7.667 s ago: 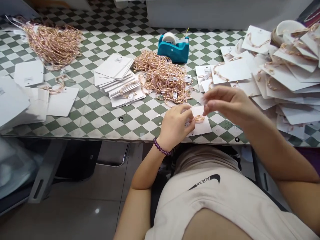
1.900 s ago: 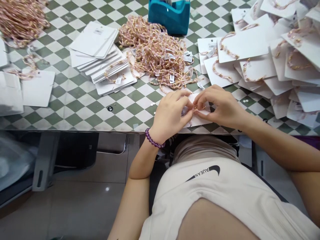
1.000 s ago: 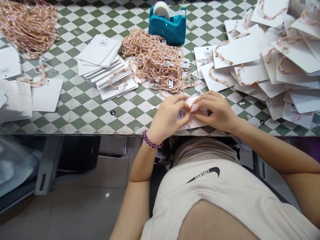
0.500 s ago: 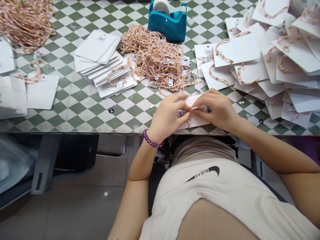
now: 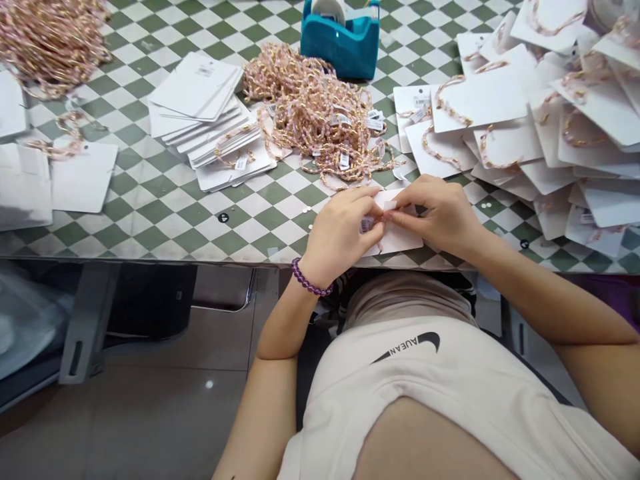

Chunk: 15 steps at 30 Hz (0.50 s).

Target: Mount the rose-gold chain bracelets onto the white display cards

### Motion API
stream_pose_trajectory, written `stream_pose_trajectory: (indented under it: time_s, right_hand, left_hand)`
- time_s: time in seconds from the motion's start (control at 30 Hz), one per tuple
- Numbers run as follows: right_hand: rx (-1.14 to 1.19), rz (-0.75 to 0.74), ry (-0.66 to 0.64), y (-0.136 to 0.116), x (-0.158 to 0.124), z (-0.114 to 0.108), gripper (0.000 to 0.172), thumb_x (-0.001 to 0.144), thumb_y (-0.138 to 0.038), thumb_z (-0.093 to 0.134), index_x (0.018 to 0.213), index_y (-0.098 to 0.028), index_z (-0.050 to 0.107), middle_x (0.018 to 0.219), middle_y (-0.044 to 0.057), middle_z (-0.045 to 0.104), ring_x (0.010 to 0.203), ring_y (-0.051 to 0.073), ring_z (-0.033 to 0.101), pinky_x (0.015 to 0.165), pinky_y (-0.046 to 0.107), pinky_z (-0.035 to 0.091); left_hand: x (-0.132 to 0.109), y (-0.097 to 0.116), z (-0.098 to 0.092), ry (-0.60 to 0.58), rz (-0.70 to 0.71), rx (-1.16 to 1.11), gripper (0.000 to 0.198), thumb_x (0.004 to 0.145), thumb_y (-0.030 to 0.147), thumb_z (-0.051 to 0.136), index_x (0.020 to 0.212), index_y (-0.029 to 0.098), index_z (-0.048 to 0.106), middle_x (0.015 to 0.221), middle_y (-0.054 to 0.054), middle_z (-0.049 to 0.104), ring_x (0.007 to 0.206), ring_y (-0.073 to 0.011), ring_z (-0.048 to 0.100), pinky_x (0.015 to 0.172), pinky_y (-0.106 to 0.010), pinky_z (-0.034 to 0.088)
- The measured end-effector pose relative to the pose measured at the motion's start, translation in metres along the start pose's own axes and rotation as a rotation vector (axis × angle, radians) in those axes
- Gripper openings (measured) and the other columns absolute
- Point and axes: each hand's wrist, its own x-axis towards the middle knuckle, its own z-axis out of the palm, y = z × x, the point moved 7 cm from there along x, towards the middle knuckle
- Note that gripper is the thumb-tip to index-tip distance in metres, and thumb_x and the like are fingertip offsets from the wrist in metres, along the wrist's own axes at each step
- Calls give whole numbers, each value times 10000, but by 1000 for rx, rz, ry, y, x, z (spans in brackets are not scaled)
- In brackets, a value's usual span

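A white card (image 5: 404, 240) lies near the table's front edge under both of my hands. My left hand (image 5: 345, 227) rests over the card's left part, its thumb and index finger closed together; what they pinch is hidden. Between them a small barcode tag (image 5: 367, 223) shows, and a bit of pink beaded bracelet (image 5: 379, 247) lies on the card below. My right hand (image 5: 437, 213) comes in from the right, thumb and fingertips pinched on a small whitish strip (image 5: 390, 205) beside the left fingertips.
A heap of pink and gold beaded bracelets (image 5: 320, 113) lies just beyond my hands, with a teal tape dispenser (image 5: 340, 43) behind it. Stacked white cards (image 5: 195, 90) are left of the heap. Carded bracelets (image 5: 500, 147) pile up at right. Another bracelet bundle (image 5: 50, 43) sits far left.
My fingertips have drawn slightly apart, and the whitish strip now shows at my right fingertips. The view has shifted a little; the piles stay as they were.
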Motion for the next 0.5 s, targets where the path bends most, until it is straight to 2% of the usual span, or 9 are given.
stream_pose_trajectory:
  time_s: [0.13, 0.27, 0.4, 0.5]
  right_hand:
    - [-8, 16, -7, -2, 0, 0, 184, 908, -350, 643, 797, -225, 718, 759, 53, 712, 760, 210, 629, 733, 357, 486]
    - [107, 107, -29, 4, 2, -2, 184, 860, -386, 686, 924, -219, 726, 889, 59, 744, 777, 199, 642, 761, 363, 506]
    - [204, 166, -160, 6, 10, 0, 263, 841, -442, 656, 953, -215, 729, 869, 54, 739, 768, 203, 657, 716, 339, 497]
    - [187, 171, -251, 3, 16, 0, 244, 844, -406, 611, 933, -209, 725, 817, 51, 726, 756, 206, 659, 696, 326, 472]
  left_hand:
    - [0, 1, 0, -1, -20, 15, 61, 867, 112, 699, 906, 160, 698, 1280, -98, 737, 1248, -226, 673, 1114, -371, 526]
    - [1, 3, 1, -3, -5, 33, 59, 861, 105, 694, 860, 164, 696, 1266, -90, 740, 1221, -230, 683, 1093, -371, 534]
    - [2, 3, 1, -8, 13, 29, 87, 870, 110, 682, 807, 170, 694, 1264, -87, 742, 1226, -232, 677, 1093, -372, 528]
    - [2, 2, 1, -7, 29, 33, 93, 856, 106, 692, 783, 164, 690, 1252, -91, 746, 1195, -244, 686, 1064, -376, 536]
